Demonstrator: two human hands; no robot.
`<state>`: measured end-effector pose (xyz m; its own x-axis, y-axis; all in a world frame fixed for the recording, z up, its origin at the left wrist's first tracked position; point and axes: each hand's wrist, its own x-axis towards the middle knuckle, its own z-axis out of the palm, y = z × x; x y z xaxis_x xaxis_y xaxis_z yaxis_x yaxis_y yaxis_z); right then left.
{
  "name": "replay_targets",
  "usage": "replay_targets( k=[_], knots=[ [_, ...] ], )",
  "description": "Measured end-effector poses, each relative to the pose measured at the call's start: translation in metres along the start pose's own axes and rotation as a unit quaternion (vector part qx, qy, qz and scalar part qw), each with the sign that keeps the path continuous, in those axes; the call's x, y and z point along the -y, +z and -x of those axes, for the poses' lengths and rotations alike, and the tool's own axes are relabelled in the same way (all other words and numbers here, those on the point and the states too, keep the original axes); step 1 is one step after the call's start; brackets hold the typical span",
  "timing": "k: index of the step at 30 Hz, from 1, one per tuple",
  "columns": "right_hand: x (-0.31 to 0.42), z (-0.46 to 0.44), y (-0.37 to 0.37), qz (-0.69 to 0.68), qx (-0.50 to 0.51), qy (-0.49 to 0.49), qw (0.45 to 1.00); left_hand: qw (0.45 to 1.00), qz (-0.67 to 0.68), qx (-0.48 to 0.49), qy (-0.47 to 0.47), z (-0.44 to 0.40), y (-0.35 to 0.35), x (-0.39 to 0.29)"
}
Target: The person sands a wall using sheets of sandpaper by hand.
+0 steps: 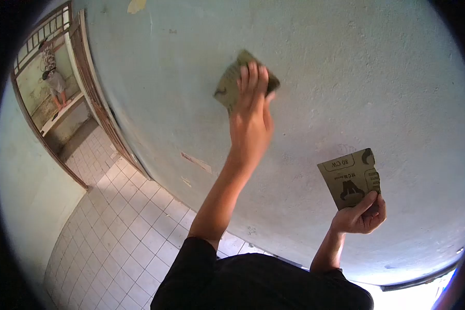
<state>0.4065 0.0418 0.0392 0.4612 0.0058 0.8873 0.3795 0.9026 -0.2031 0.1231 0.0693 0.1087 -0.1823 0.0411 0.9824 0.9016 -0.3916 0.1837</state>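
My left hand [253, 119] reaches up and presses a sheet of sandpaper [227, 85] against the pale blue-green wall [315, 93], fingers laid over its back. One edge of that sheet curls up beside the fingers, and the hand is slightly blurred. Lower on the right, my right hand [364, 214] pinches a second sandpaper sheet [346, 178] by its bottom corner, between thumb and fingers. Its printed back faces me, with "80 CW" and a dark animal-head logo upside down. The grit sides of both sheets are hidden.
Bare patches [196, 161] of chipped paint mark the wall. White floor tiles [134, 222] run along its foot at left. Through a wooden door frame [95, 88], another person [54, 77] stands on a raised ledge [62, 116] facing a stained wall.
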Motion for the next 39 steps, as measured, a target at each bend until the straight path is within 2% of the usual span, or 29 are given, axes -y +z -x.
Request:
replay_targets(
  k=[1,2,5,8,16,19,21,23,27,31,34,37,38,39],
  knots=[
    [0.001,0.0,0.001,-0.001,0.004,-0.007,1.0,1.0,-0.007,-0.009,0.009,-0.02,-0.003,-0.001],
    [0.004,-0.001,0.0,-0.001,0.01,-0.013,1.0,1.0,0.006,0.003,-0.03,-0.031,-0.003,-0.004],
    [0.008,-0.003,0.005,0.005,0.008,-0.026,1.0,1.0,-0.005,-0.017,0.008,-0.002,0.002,-0.009],
    [0.01,-0.003,0.005,0.024,0.005,-0.011,1.0,1.0,-0.013,0.015,0.002,0.039,0.001,-0.017],
    [0.009,0.0,-0.002,0.024,0.024,-0.019,0.999,0.998,0.032,0.062,0.007,0.035,-0.01,-0.009],
    [0.006,0.001,-0.003,0.034,0.033,-0.017,0.999,0.999,-0.012,0.041,0.017,0.058,0.005,-0.02],
    [0.004,0.004,-0.004,0.04,0.04,-0.016,0.998,0.998,-0.016,0.046,-0.027,0.063,0.009,-0.024],
    [0.002,0.004,-0.009,0.087,0.035,-0.011,0.996,0.998,-0.014,0.039,-0.038,0.056,0.013,-0.029],
    [-0.012,0.007,-0.02,0.084,0.048,-0.033,0.995,0.999,-0.036,-0.014,-0.027,0.037,0.027,-0.016],
    [-0.014,0.009,-0.018,0.095,0.03,-0.009,0.995,0.998,-0.017,-0.056,-0.005,0.011,0.025,0.005],
    [-0.014,0.012,-0.023,0.096,0.034,-0.012,0.995,0.997,-0.037,-0.059,-0.032,-0.009,0.02,0.002],
    [-0.009,0.005,-0.011,0.073,0.029,-0.025,0.997,0.999,-0.002,-0.037,-0.012,0.041,0.023,-0.014],
    [-0.006,0.004,-0.01,0.058,0.029,-0.031,0.997,0.999,-0.009,-0.002,-0.037,0.064,0.024,-0.025],
    [-0.005,0.004,-0.007,0.054,0.024,-0.031,0.998,0.999,-0.011,-0.005,-0.031,0.056,0.021,-0.025]
  ],
)
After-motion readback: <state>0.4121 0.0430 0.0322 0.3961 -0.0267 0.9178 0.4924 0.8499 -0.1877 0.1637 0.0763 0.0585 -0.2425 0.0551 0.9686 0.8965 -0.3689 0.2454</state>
